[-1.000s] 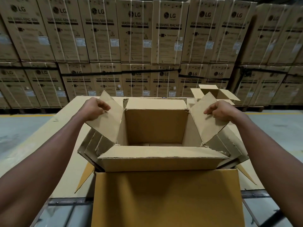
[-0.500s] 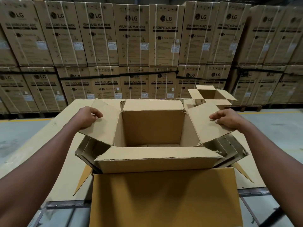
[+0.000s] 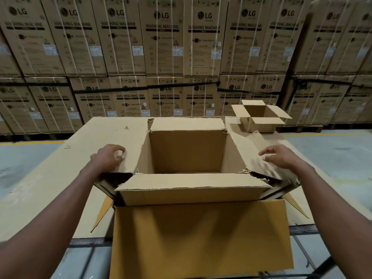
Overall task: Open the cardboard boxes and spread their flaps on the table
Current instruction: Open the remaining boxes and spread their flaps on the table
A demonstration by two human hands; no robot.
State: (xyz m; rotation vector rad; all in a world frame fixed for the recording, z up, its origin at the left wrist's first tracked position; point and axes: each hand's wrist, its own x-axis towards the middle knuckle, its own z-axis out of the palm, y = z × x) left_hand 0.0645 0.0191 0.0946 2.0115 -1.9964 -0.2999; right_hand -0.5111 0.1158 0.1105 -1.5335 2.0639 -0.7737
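Observation:
A large open cardboard box [image 3: 187,152] stands on the table [image 3: 50,174] in front of me. Its left flap [image 3: 130,156] and right flap [image 3: 251,152] are folded outward and lie low. My left hand [image 3: 109,158] rests on the left flap with curled fingers. My right hand [image 3: 279,156] hovers just above the right flap, fingers apart, blurred. The near flap [image 3: 191,190] hangs toward me over a large flat cardboard sheet [image 3: 201,238]. The far flap [image 3: 187,123] leans back.
A smaller open cardboard box [image 3: 259,117] with spread flaps sits at the table's far right corner. A wall of stacked, strapped washing-machine cartons [image 3: 165,47] rises behind the table. Grey floor [image 3: 332,154] lies on both sides.
Both side flaps have gone from raised to pushed down and outward. My hands moved down and apart with them, and the right hand has let go of its flap.

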